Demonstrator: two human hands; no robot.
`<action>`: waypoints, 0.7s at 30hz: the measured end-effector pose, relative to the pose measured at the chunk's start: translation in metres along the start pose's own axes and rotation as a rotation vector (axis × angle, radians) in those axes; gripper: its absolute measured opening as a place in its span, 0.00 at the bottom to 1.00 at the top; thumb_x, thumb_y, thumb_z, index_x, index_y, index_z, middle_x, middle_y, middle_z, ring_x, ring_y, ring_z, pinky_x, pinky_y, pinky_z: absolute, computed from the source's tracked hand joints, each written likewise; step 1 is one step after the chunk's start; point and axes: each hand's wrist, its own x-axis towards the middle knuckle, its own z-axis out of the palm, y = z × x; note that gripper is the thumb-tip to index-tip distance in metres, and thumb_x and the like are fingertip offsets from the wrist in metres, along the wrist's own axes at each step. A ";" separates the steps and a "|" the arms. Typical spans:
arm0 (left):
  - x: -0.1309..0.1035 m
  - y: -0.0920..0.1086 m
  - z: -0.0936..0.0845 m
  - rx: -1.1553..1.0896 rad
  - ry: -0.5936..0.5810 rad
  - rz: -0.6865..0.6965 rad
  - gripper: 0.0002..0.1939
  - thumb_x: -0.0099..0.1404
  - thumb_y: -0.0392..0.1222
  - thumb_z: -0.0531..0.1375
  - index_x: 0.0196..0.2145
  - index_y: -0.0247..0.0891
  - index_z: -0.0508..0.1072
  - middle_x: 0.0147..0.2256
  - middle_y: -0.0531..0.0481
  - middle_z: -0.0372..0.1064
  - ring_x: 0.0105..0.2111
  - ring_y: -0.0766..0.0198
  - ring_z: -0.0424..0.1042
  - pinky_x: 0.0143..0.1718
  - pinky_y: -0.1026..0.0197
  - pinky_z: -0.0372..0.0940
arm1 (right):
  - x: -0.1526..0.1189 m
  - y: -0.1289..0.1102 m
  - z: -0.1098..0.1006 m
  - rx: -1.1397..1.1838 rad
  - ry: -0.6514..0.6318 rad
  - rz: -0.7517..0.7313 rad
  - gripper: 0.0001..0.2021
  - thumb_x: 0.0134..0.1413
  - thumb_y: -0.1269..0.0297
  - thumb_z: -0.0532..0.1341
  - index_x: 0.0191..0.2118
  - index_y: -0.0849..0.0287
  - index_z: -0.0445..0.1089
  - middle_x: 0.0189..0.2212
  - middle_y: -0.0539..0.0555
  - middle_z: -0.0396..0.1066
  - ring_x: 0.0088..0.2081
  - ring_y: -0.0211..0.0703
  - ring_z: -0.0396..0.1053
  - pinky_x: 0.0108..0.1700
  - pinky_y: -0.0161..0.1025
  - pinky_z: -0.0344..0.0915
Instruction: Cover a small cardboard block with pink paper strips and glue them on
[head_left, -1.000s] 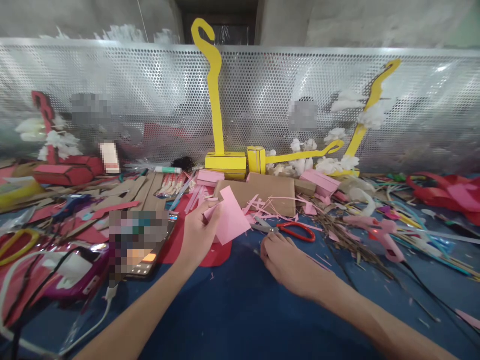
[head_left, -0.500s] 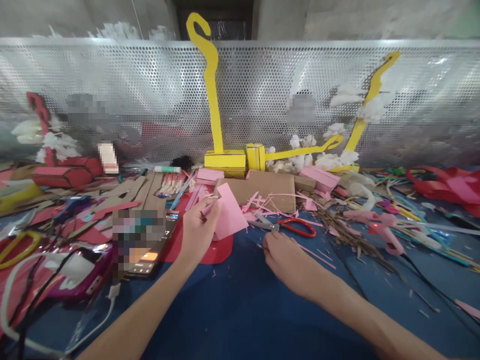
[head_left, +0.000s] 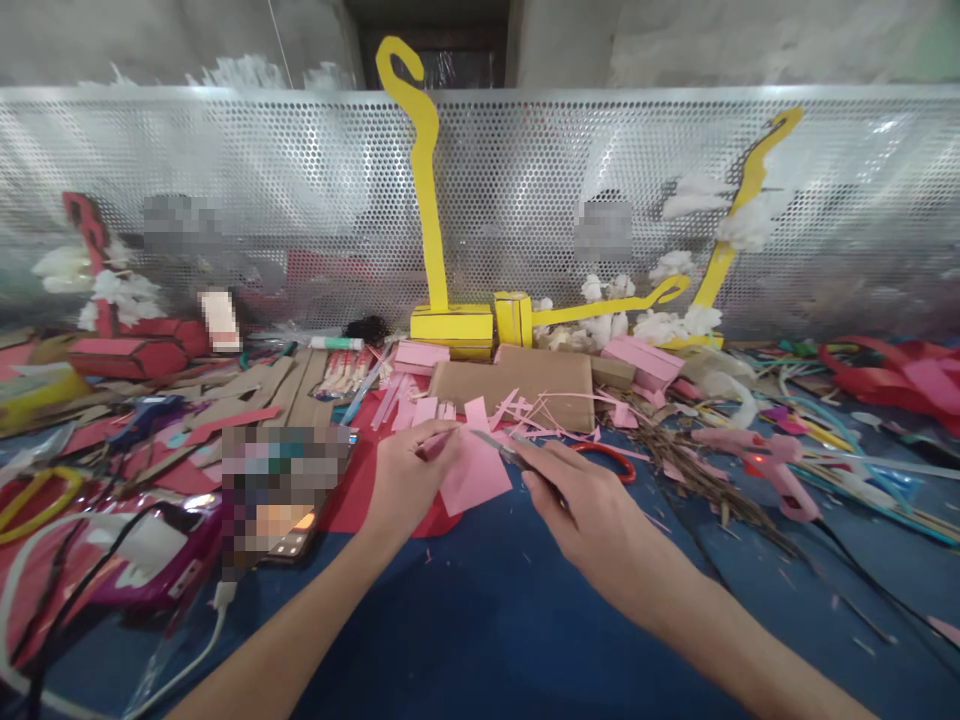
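My left hand (head_left: 414,470) is closed, pinching a piece of pink paper (head_left: 476,480) at its left edge. The sheet tilts over a red sheet (head_left: 356,490) on the blue table. My right hand (head_left: 574,485) is closed around a knife (head_left: 491,440). Its thin grey blade points left, against or just above the paper's upper part; I cannot tell if they touch. My fingers cover most of the handle. Just behind that hand lie scissors (head_left: 616,458), of which a red handle loop shows.
Brown cardboard (head_left: 547,385) and pink scraps lie behind my hands. A phone (head_left: 300,540) is at left, a pink glue gun (head_left: 772,465) with a cord at right. A yellow hook-shaped paper stand (head_left: 429,220) rises before the perforated metal panel (head_left: 315,160).
My right hand has risen from the table beside the scissors and moved to the paper, now with a knife in it. The paper has shifted slightly right and down.
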 end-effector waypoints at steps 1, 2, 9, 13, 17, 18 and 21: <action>0.000 0.000 0.000 0.014 0.001 -0.001 0.10 0.63 0.45 0.63 0.38 0.39 0.83 0.35 0.48 0.82 0.32 0.58 0.78 0.35 0.60 0.71 | 0.001 -0.001 0.003 -0.013 -0.005 0.013 0.18 0.69 0.69 0.52 0.58 0.54 0.71 0.50 0.59 0.78 0.49 0.51 0.78 0.47 0.42 0.72; -0.001 0.001 0.000 0.023 0.002 -0.002 0.10 0.63 0.45 0.63 0.37 0.39 0.83 0.35 0.48 0.82 0.32 0.59 0.78 0.33 0.61 0.71 | 0.002 -0.003 0.005 -0.034 -0.015 0.032 0.17 0.69 0.68 0.52 0.58 0.54 0.71 0.46 0.58 0.80 0.45 0.51 0.79 0.42 0.41 0.72; -0.003 0.003 0.003 0.048 -0.017 0.035 0.10 0.63 0.42 0.61 0.36 0.39 0.82 0.33 0.51 0.81 0.18 0.69 0.63 0.19 0.66 0.57 | 0.009 -0.011 0.015 -0.212 -0.095 0.042 0.19 0.69 0.70 0.52 0.63 0.58 0.63 0.35 0.58 0.81 0.34 0.52 0.80 0.29 0.37 0.65; -0.004 0.005 0.003 0.044 -0.020 0.061 0.09 0.64 0.42 0.61 0.34 0.39 0.81 0.32 0.51 0.81 0.20 0.68 0.66 0.21 0.66 0.59 | 0.009 -0.012 0.020 -0.300 -0.101 0.023 0.19 0.67 0.76 0.51 0.60 0.57 0.65 0.39 0.60 0.81 0.37 0.50 0.81 0.33 0.37 0.68; -0.004 0.008 0.002 0.018 -0.031 0.090 0.08 0.65 0.42 0.61 0.32 0.40 0.80 0.32 0.51 0.81 0.29 0.62 0.75 0.30 0.64 0.68 | 0.006 -0.016 0.024 -0.469 -0.146 0.023 0.23 0.64 0.79 0.53 0.61 0.56 0.65 0.38 0.58 0.81 0.31 0.50 0.80 0.27 0.37 0.65; -0.004 0.009 0.002 0.012 -0.032 0.096 0.08 0.65 0.41 0.61 0.32 0.40 0.80 0.32 0.51 0.81 0.30 0.61 0.76 0.32 0.63 0.69 | 0.006 -0.017 0.025 -0.505 -0.149 0.025 0.25 0.62 0.79 0.54 0.62 0.55 0.64 0.39 0.58 0.81 0.30 0.50 0.80 0.25 0.37 0.64; -0.004 0.010 0.002 -0.002 -0.041 0.113 0.08 0.65 0.41 0.61 0.31 0.40 0.79 0.32 0.51 0.81 0.33 0.60 0.77 0.36 0.62 0.71 | 0.004 -0.022 0.028 -0.573 -0.164 0.036 0.29 0.57 0.82 0.56 0.63 0.55 0.62 0.40 0.57 0.80 0.29 0.49 0.80 0.24 0.36 0.62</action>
